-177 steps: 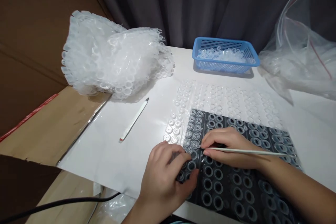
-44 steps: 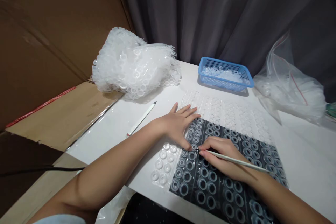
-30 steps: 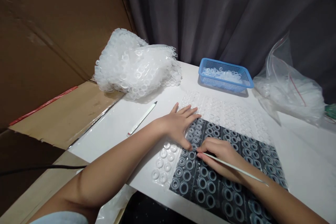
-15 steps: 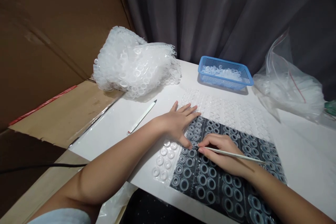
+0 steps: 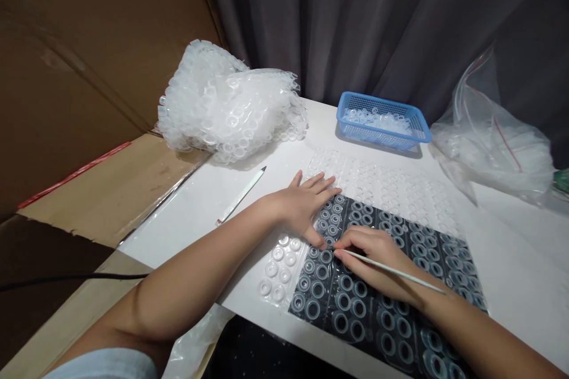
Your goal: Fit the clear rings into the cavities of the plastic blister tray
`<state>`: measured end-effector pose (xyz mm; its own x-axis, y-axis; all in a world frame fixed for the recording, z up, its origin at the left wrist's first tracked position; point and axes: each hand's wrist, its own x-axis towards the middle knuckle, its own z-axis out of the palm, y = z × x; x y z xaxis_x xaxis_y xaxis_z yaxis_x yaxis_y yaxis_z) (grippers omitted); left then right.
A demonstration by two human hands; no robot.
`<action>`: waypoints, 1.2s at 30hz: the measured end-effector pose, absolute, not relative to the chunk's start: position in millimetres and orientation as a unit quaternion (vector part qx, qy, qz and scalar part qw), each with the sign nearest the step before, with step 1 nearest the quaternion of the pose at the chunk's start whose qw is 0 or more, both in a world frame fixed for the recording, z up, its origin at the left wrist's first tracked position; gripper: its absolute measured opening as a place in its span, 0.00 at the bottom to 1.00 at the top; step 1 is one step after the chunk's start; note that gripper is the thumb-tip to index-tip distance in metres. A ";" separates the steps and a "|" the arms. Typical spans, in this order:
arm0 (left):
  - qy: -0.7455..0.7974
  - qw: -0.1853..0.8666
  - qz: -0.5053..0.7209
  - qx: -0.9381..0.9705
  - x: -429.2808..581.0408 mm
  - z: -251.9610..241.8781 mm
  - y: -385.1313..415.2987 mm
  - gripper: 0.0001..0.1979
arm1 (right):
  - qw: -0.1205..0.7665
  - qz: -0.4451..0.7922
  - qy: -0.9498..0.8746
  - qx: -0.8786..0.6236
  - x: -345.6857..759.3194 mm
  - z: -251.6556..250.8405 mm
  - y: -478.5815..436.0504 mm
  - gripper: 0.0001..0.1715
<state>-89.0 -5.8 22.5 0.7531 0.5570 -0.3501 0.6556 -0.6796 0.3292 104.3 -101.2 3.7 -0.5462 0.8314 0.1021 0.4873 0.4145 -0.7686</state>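
Note:
A clear plastic sheet of round cups (image 5: pixel 341 323) lies over a black backing on the white table. My left hand (image 5: pixel 306 207) rests flat on the sheet's upper left part, fingers spread, thumb pointing toward my right hand. In my right hand (image 5: pixel 377 254) a thin pale stick (image 5: pixel 400 273) is pinched between thumb and fingers. Its tip is down at a cup close to my left thumb; what exactly it touches there is too small to tell. Several cups in the left columns have small ring-like pieces inside, while others look hollow.
At the back stands a blue basket (image 5: pixel 382 139) of small translucent rings. A heap of clear cup sheets (image 5: pixel 231 106) sits back left, and a zip bag (image 5: pixel 502 154) back right. A white pencil (image 5: pixel 242 195) lies left of my hand. Cardboard (image 5: pixel 111 189) borders the table.
The stick in my right hand has tilted slightly, its rear end lower. My left hand stays in place, and the view has shifted a little.

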 end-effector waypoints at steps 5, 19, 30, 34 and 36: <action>0.332 0.224 -0.119 0.908 -89.1 22.3 -5.5 0.58 | 0.255 0.301 -0.843 -0.365 105.6 1.0 -103.5 0.06; 0.340 0.219 -0.168 0.899 -86.1 21.1 -5.5 0.62 | 0.284 0.072 -0.879 -0.376 128.8 6.7 -99.7 0.13; 0.333 0.230 -0.132 0.905 -91.3 17.7 -4.9 0.59 | 0.288 0.386 -0.778 -0.404 109.6 4.6 -99.7 0.03; 0.333 0.229 -0.130 0.906 -91.3 16.5 -4.8 0.59 | 0.286 0.386 -0.776 -0.408 111.6 1.1 -100.5 0.04; 0.333 0.224 -0.138 0.906 -91.1 16.2 -4.8 0.59 | 0.285 0.382 -0.781 -0.403 112.4 0.1 -101.1 0.04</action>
<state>-91.1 -4.8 16.2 0.7406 0.5412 -0.3982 0.6644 -0.6783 0.3138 112.4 -101.1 0.1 -0.5128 0.8474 0.1379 0.4120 0.3838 -0.8264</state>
